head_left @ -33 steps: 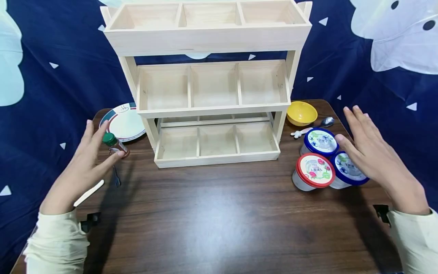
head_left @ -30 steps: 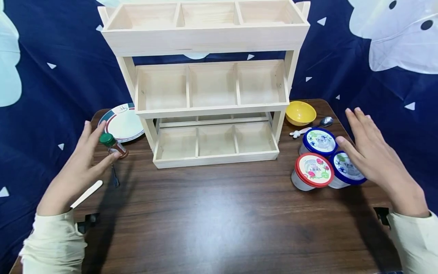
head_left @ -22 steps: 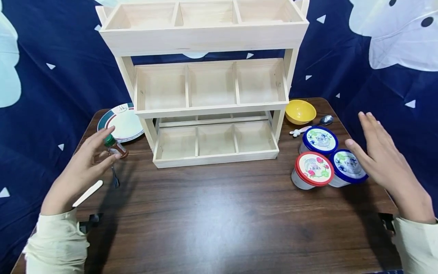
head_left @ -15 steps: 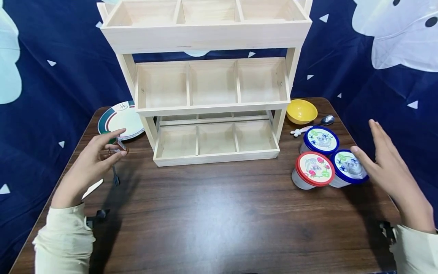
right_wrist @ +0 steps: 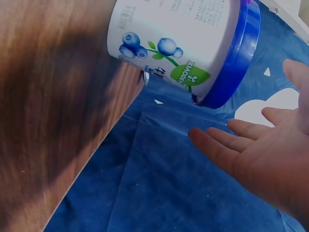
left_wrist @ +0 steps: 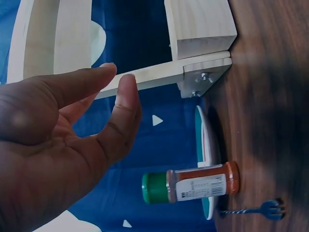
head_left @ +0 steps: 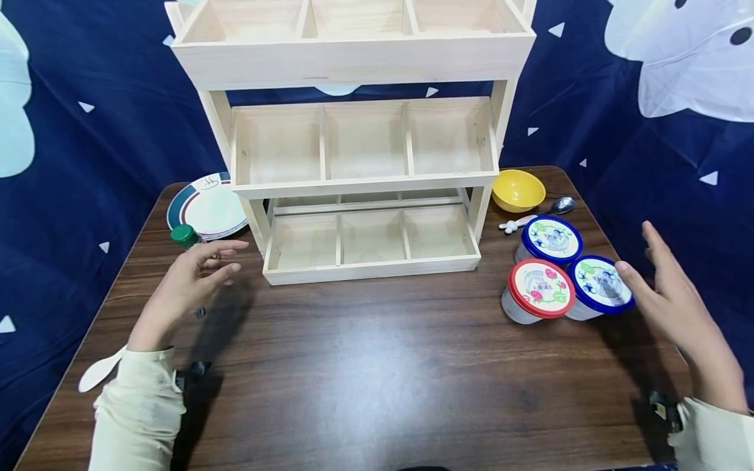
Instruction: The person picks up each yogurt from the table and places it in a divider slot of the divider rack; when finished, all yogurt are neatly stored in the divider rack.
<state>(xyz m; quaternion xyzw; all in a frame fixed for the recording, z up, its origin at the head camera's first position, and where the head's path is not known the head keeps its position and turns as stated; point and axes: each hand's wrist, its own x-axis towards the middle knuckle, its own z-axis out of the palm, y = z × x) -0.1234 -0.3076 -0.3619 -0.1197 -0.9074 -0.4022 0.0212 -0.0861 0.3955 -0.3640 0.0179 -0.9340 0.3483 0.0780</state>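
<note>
My left hand (head_left: 185, 284) hovers over the table's left side, fingers loosely bent and holding nothing. Just behind it stands a spice jar (left_wrist: 200, 183) with a green lid (head_left: 185, 235); in the head view the hand hides most of its body. A small fork (left_wrist: 263, 210) lies near the jar. My right hand (head_left: 677, 307) is held with extended fingers beside the blue-lidded tub (head_left: 601, 284), apart from it and empty. That tub, printed with blueberries (right_wrist: 169, 48), stands against another blue-lidded tub (head_left: 550, 239) and a red-lidded tub (head_left: 540, 288).
A wooden three-tier rack (head_left: 365, 190) with divided compartments stands at the back centre. Plates (head_left: 215, 206) lie to its left. On its right are a yellow bowl (head_left: 518, 190) and a spoon (head_left: 562, 205) with a rabbit-shaped handle. A white spoon (head_left: 100, 371) lies by my left sleeve.
My left hand has moved right and nearer, past the spice jar, uncovering its green lid and the white spoon's bowl. My right hand has drawn away from the tubs, rightward and nearer.
</note>
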